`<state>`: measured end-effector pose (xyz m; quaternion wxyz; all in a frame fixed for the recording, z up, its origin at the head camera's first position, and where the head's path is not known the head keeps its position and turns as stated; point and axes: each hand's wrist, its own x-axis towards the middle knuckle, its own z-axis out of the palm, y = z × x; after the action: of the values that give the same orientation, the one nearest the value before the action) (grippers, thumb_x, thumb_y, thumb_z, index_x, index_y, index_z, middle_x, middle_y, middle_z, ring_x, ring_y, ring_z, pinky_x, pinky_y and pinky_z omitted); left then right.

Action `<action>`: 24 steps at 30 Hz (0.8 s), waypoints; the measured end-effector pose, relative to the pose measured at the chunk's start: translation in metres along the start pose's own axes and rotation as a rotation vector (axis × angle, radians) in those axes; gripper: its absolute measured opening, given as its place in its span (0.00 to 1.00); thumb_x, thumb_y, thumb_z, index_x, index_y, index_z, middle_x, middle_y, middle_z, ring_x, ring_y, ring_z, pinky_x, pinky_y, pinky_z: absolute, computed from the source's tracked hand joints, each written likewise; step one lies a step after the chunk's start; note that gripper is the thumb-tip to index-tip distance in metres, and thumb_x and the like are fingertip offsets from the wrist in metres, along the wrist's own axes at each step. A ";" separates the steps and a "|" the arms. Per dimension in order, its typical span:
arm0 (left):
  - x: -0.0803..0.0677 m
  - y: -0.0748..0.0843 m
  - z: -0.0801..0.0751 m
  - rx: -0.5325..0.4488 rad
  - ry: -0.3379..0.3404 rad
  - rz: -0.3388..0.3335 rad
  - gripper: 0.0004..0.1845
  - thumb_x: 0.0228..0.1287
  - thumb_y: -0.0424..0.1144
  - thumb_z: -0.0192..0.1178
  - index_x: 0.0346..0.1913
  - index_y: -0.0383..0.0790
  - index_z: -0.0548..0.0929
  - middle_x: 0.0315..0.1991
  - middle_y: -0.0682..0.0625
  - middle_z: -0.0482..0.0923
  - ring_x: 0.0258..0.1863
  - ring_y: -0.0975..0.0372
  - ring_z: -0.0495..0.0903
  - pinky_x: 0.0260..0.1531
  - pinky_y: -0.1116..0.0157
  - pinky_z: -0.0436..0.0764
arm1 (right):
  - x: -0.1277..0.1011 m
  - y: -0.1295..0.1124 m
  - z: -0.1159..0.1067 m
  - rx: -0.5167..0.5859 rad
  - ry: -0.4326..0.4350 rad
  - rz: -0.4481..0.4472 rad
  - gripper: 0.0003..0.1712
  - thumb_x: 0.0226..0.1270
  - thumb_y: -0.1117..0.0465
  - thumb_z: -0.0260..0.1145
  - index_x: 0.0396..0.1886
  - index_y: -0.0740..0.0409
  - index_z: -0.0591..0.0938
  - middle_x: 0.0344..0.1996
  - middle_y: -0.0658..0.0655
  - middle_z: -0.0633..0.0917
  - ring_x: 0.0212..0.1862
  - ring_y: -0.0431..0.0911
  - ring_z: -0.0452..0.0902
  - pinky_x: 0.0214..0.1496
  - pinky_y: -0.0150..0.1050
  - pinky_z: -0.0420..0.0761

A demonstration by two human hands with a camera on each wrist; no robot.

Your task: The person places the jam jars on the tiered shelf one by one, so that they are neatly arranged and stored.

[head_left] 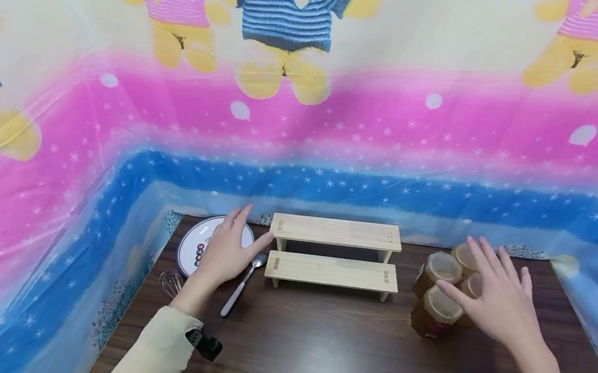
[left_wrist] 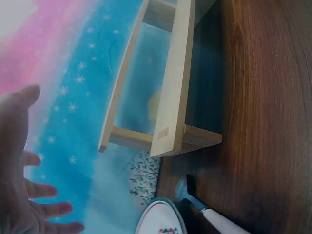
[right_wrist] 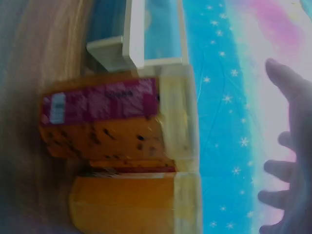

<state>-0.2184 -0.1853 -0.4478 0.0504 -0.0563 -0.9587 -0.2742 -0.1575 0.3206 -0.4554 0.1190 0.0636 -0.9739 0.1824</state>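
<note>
My left hand (head_left: 227,252), fingers spread, hovers over a white plate (head_left: 192,239) with a dark rim and holds nothing. Beside the plate lies a spoon (head_left: 237,294) with a pale handle, and a wire whisk (head_left: 171,283) shows partly behind the wrist. On the right, my right hand (head_left: 505,302) hangs with fingers apart above a group of several jars, also empty. The front jar (head_left: 434,313) has a pale lid and amber contents. In the right wrist view, its purple label (right_wrist: 102,102) faces the camera. The hand partly hides the rear jars.
A two-tier pale wooden rack (head_left: 332,271) stands at the back middle of the dark wooden table (head_left: 315,346), between the plate and the jars. A printed cloth (head_left: 370,133) with bears and snowflakes hangs behind and along both sides.
</note>
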 end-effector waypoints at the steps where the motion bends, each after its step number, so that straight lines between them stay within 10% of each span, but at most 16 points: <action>1: 0.000 -0.002 0.001 -0.040 0.003 -0.023 0.51 0.69 0.75 0.49 0.85 0.49 0.52 0.81 0.35 0.51 0.75 0.33 0.58 0.67 0.30 0.62 | -0.005 -0.001 0.001 0.016 0.032 -0.006 0.62 0.63 0.29 0.69 0.87 0.41 0.47 0.84 0.58 0.50 0.82 0.65 0.38 0.74 0.71 0.23; 8: 0.001 -0.015 0.015 -0.323 -0.018 -0.173 0.44 0.74 0.66 0.53 0.82 0.43 0.59 0.74 0.34 0.66 0.69 0.39 0.70 0.69 0.41 0.68 | -0.043 -0.008 0.022 0.188 0.332 -0.021 0.54 0.53 0.47 0.83 0.79 0.48 0.69 0.73 0.63 0.73 0.70 0.69 0.66 0.70 0.73 0.60; 15: -0.006 -0.022 0.035 -0.616 -0.099 -0.303 0.42 0.76 0.60 0.56 0.81 0.40 0.59 0.71 0.31 0.68 0.61 0.37 0.77 0.60 0.45 0.79 | -0.075 -0.005 0.057 0.344 0.604 0.073 0.47 0.46 0.62 0.85 0.71 0.57 0.78 0.61 0.66 0.81 0.64 0.42 0.73 0.64 0.22 0.66; 24: -0.009 -0.020 0.058 -0.805 -0.151 -0.404 0.40 0.77 0.54 0.57 0.81 0.36 0.58 0.71 0.28 0.66 0.64 0.38 0.75 0.59 0.48 0.82 | -0.099 -0.007 0.104 0.564 0.571 0.386 0.45 0.52 0.67 0.84 0.71 0.56 0.77 0.56 0.55 0.80 0.55 0.32 0.74 0.50 0.16 0.75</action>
<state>-0.2156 -0.1725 -0.5087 -0.0999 0.0969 -0.7687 -0.6243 -0.0828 0.2837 -0.5720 0.3251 -0.1424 -0.8081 0.4701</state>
